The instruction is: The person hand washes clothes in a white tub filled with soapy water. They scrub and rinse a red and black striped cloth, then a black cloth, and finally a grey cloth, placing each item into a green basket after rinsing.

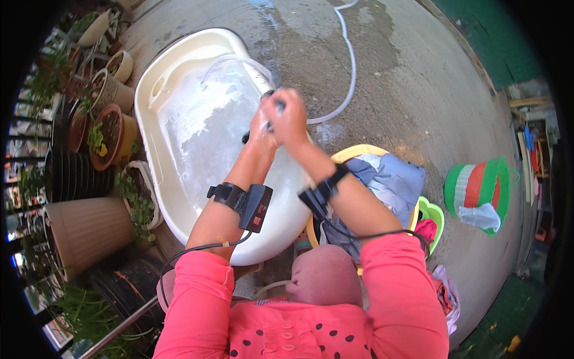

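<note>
Both hands meet above the right rim of a large white plastic tub that holds cloudy, sudsy water. Between my left hand and my right hand is a small dark wet cloth, bunched up and mostly hidden by the fingers. My right hand lies over the left, and its fingers are blurred. What kind of garment the cloth is, I cannot tell. A clear hose curves over the tub's right rim, its end at the water.
Right of the tub, a yellow basin holds grey-blue clothes. Beside it are a green basin with pink cloth and a striped woven basket. Potted plants line the left. The hose runs across the concrete.
</note>
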Demonstrator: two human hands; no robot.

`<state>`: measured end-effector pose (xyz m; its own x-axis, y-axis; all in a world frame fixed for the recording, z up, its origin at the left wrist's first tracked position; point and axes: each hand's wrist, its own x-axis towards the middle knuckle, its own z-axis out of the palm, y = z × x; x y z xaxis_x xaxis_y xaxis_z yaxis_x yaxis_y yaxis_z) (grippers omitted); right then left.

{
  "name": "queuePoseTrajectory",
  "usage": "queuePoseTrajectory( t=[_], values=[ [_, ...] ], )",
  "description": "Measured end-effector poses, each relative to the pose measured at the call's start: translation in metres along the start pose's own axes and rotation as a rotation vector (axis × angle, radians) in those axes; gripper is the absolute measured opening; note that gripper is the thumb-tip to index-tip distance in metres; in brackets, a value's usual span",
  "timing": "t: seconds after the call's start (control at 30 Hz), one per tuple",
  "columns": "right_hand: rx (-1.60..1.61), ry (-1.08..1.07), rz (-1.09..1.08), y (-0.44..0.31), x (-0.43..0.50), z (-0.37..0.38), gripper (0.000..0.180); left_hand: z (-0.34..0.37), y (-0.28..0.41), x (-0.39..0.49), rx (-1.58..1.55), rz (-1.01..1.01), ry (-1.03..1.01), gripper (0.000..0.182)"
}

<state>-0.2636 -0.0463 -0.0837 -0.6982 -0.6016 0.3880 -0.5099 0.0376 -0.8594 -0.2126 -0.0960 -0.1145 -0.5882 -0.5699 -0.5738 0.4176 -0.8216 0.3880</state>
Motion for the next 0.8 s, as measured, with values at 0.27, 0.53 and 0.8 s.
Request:
queuePoseTrajectory(
  t=[0.27, 0.53, 0.8],
  values=[
    [0.087, 0.043, -0.123, 0.049, 0.007, 0.003, 0.035, 0.021, -0.013, 0.016, 0.068, -0.114, -0.228, 0.028],
    [0.281, 0.011, 0.267, 0.054, -0.011, -0.007, 0.049, 0.024, -0.029, 0.019, 0.156, 0.073, -0.188, 0.041],
    [0.239, 0.125, 0.431, 0.061, 0.005, -0.011, 0.061, 0.018, -0.028, 0.024, 0.359, 0.074, -0.275, 0.044]
  ],
)
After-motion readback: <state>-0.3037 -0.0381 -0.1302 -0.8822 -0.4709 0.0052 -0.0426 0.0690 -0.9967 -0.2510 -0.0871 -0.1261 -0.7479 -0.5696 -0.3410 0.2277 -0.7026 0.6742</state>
